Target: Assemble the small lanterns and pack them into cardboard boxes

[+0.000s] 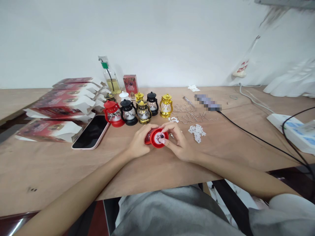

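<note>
Near the table's middle, my left hand (141, 141) is closed around a red toy lantern (153, 144), tipped so that its round base faces me. Inside the base's red rim sits a pale disc with dark marks. My right hand (178, 143) has its fingers at the rim and its thumb against the disc; whether it pinches some small part there cannot be seen. Beyond my hands stand several small lanterns: a red one (114, 113), a black one (129, 112), a gold one (166, 106) and others.
Left are a phone (91, 132) and stacked red-and-white boxes (71, 101). Behind stand a pump bottle (112, 80) and a small red box (130, 84). Bent wires (187, 114) and white pieces (197, 131) lie right, beside a cable (256, 136) and a power strip (292, 131).
</note>
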### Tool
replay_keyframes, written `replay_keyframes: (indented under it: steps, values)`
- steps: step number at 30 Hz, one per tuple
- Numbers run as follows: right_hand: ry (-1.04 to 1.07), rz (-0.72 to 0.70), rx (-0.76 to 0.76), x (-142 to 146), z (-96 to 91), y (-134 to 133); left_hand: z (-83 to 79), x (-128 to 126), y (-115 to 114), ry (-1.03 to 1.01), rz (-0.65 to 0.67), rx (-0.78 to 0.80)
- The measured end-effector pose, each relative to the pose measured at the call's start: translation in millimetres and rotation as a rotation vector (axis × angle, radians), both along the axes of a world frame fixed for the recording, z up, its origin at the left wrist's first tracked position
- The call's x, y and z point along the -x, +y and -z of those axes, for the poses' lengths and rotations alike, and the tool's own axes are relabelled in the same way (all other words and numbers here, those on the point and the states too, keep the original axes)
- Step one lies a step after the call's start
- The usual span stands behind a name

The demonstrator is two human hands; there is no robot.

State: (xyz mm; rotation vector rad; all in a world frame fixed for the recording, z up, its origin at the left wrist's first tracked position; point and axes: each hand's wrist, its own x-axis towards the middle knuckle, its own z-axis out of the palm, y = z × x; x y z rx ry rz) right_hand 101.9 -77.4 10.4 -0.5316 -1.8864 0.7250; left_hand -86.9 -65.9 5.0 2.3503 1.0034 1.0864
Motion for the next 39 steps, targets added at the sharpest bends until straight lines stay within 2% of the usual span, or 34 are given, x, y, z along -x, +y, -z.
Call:
replay_keyframes:
  steps: [12,21,35,37,39]
  values:
    - [0.029,0.0,0.096,4,3.4,-4,1.2,-1,-1,0.032,-0.018,-0.016]
    - [-0.003,-0.015,0.09,3,2.9,-3,-0.8,-1,-2,0.046,-0.017,0.011]
    - [0.046,0.006,0.145,8,12.3,-2,2.4,0,1,0.076,-0.044,-0.056]
    - [0.025,0.036,0.125,7,11.9,-1,2.5,0,1,0.064,-0.048,-0.056]
    - [0.0,0.113,0.019,3,4.8,0,1.0,0,1,0.048,-0.044,-0.043]
